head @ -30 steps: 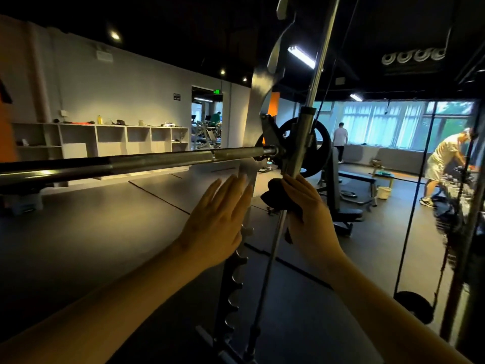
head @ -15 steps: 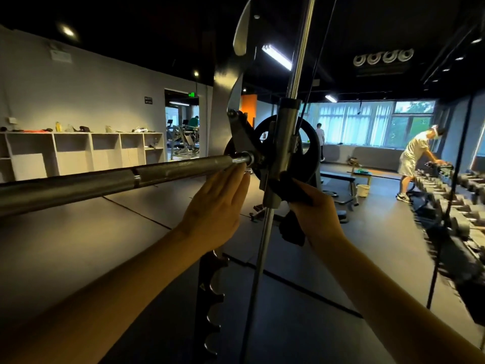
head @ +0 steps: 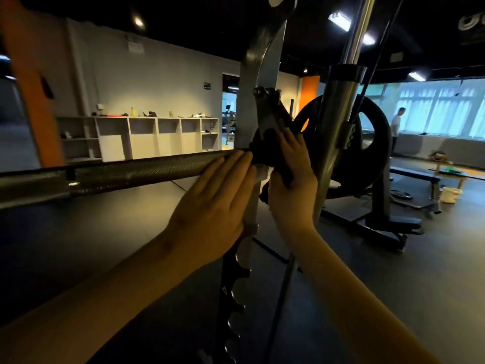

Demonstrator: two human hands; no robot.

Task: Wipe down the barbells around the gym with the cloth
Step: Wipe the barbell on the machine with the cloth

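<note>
A dark knurled barbell [head: 136, 174] runs from the left edge to the rack in the centre. Its far end carries a black weight plate [head: 372, 143]. My left hand [head: 217, 206] lies flat with straight fingers against the bar's near side, just left of the rack. My right hand [head: 291, 187] grips a dark cloth [head: 267, 156] and presses it on the bar's end where it meets the hook bracket [head: 267, 114]. Most of the cloth is hidden under my fingers.
A notched rack upright [head: 236, 292] rises between my arms. A chrome guide rod and sleeve [head: 338, 122] stand right of my right hand. A bench [head: 404, 222] and a white bucket [head: 450, 194] sit at right. White shelves [head: 147, 137] line the far wall; a person [head: 395, 127] stands by the windows.
My view has closed in on the bar end. My right hand rose with the cloth from below the sleeve onto the bar at the bracket. My left hand shifted up against the bar.
</note>
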